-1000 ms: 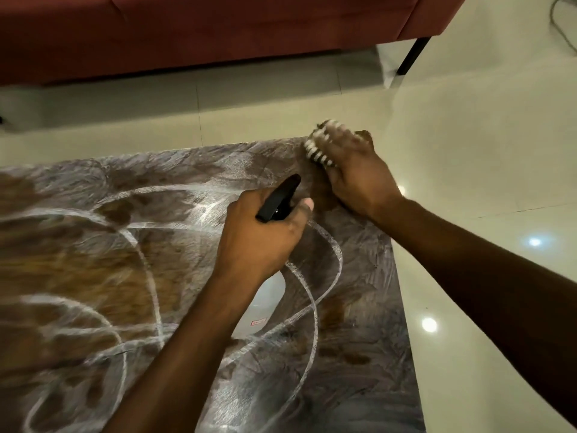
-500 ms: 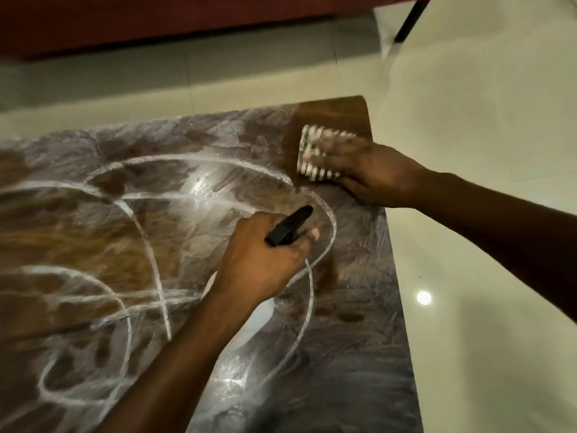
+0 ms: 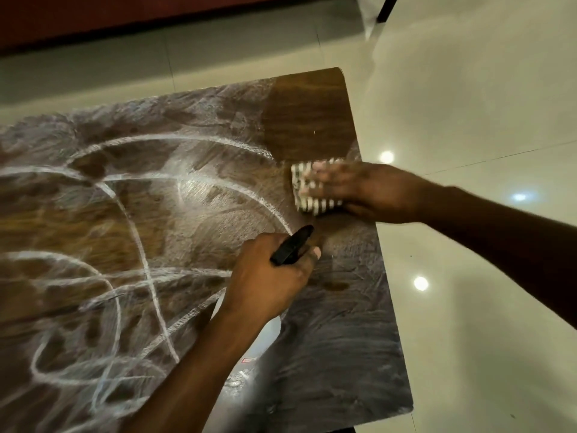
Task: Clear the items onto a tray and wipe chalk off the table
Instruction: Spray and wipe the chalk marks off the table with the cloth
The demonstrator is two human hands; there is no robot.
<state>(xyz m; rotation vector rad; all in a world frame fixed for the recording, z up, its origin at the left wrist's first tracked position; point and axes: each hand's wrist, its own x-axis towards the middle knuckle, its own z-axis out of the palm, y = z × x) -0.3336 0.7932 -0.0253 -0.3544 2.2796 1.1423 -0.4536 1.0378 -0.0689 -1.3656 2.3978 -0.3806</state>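
Note:
A dark wooden table (image 3: pixel 343 354) is smeared with white chalk lines (image 3: pixel 137 245) and grey haze. Its far right corner (image 3: pixel 306 120) shows bare brown wood. My right hand (image 3: pixel 365 192) presses a striped black-and-white cloth (image 3: pixel 307 198) flat on the table near the right edge, just below the bare patch. My left hand (image 3: pixel 271 276) grips a spray bottle (image 3: pixel 265 339) with a black nozzle (image 3: pixel 292 245) pointing toward the cloth. The bottle's pale body is mostly hidden under my forearm.
Glossy cream floor tiles (image 3: pixel 468 104) surround the table on the right and far side. A dark red sofa (image 3: pixel 93 17) runs along the top, with a black leg (image 3: pixel 385 7) at the upper right. No tray is in view.
My right hand has dragged the cloth from the far right corner toward me along the right edge, leaving bare wood behind it. My left hand keeps hold of the bottle.

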